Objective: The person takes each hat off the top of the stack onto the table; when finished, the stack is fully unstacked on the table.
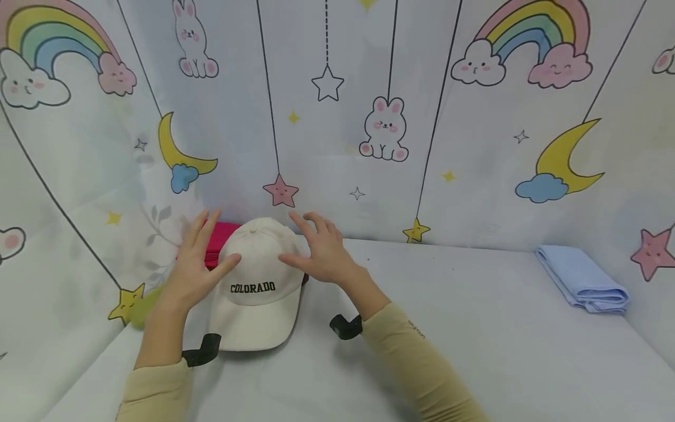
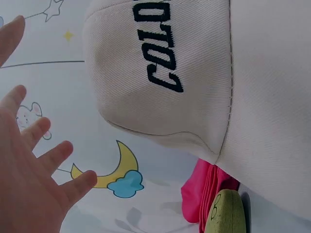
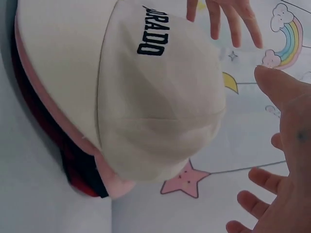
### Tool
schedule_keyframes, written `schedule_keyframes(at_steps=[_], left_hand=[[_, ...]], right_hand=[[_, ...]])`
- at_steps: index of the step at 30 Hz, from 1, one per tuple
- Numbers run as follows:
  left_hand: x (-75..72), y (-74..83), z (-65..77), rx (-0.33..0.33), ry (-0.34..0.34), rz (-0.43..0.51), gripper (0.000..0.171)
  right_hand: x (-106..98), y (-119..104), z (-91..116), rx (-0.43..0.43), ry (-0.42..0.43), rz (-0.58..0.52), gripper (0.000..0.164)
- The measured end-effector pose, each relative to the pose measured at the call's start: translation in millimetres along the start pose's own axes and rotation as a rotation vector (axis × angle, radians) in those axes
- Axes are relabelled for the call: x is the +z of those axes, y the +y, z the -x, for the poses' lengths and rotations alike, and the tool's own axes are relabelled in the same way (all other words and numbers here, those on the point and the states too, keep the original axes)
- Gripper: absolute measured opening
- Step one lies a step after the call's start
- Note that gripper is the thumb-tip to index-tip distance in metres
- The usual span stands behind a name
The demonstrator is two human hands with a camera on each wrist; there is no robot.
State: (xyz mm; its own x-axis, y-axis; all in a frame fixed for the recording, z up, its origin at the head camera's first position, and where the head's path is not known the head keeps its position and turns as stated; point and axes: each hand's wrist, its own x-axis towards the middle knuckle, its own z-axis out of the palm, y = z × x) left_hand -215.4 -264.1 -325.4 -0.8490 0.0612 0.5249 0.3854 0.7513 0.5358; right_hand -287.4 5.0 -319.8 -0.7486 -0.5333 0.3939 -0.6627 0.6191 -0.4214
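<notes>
A cream baseball cap [image 1: 258,249] with COLORADO in dark letters sits at the left of the white table, brim toward me. In the right wrist view it tops a stack, with a pink cap [image 3: 120,187] and a dark red-and-black one [image 3: 80,167] showing beneath. My left hand [image 1: 192,272] is beside the cap's left side, fingers spread upward. On the other side is my right hand [image 1: 324,252], fingers loosely extended and thumb toward the crown. Both wrist views show space between the hands and the cream cap, and neither hand holds anything.
Folded red-pink cloth [image 1: 220,239] lies behind the cap, near the wall. A green object [image 2: 226,213] with dark marks is at the left edge. Folded light blue cloth [image 1: 582,278] lies at the far right. A cartoon-printed backdrop [image 1: 337,135] encloses the white table [image 1: 448,328].
</notes>
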Motion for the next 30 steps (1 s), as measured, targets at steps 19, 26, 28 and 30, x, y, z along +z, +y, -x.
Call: schedule_keyframes(at_steps=[19, 26, 28, 30], left_hand=[[1.4, -30.6, 7.2, -0.203, -0.172, 0.113, 0.097], [0.0, -34.9, 9.7, -0.294, -0.306, 0.124, 0.104], [0.2, -35.5, 11.0, -0.315, -0.336, 0.101, 0.106], [-0.2, -36.6, 12.9, -0.333, -0.371, 0.077, 0.108]], right_hand=[[44.1, -5.6, -2.8, 0.155, 0.025, -0.287, 0.080], [47.0, -5.3, -1.1, 0.142, 0.042, -0.316, 0.074], [47.7, -5.6, -0.1, 0.148, 0.042, -0.321, 0.071], [48.8, -6.1, 1.0, 0.156, 0.041, -0.327, 0.066]])
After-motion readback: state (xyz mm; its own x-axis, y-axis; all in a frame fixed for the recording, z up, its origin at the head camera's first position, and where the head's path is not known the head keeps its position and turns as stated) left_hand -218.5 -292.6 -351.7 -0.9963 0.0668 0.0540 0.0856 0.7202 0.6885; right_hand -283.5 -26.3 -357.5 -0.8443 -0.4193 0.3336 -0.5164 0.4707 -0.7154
